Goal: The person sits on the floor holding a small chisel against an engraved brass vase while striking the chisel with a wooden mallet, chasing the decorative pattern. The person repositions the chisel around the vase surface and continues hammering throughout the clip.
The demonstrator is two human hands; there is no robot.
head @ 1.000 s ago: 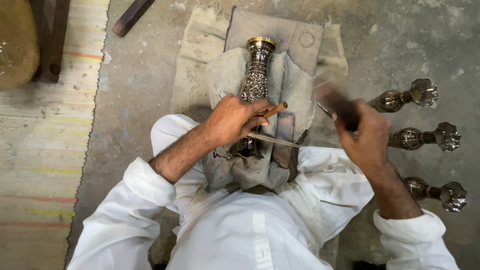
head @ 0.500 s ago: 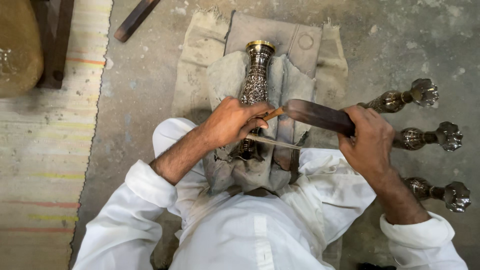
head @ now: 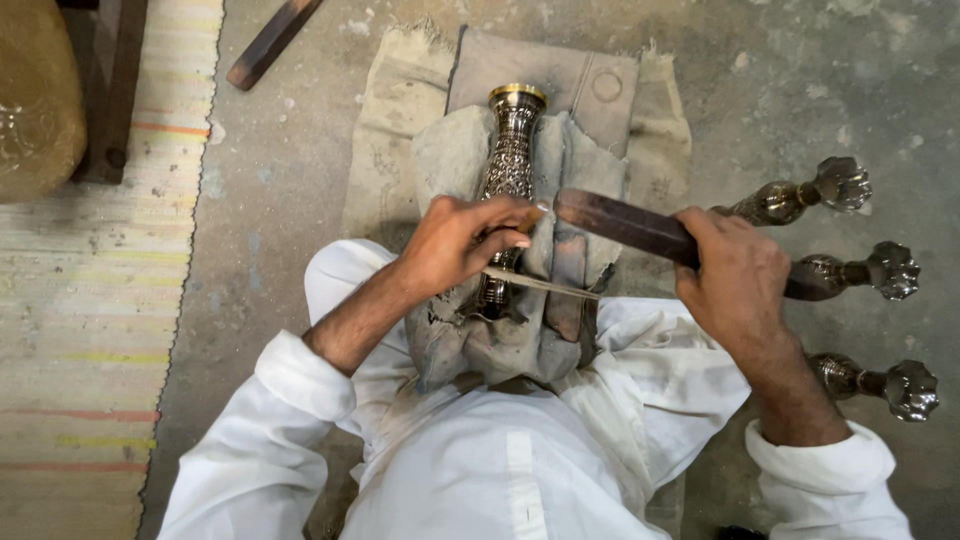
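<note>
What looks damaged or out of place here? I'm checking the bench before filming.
Nothing is spilled or broken. The grey padding round the engraved metal vase is frayed and worn, and a loose wooden bar lies askew on the floor.

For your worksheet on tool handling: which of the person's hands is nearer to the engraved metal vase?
Left. The left hand rests on the vase, fingers across its body. The right hand is off to the vase's right, gripping a dark wooden bar whose tip points toward the vase.
</note>
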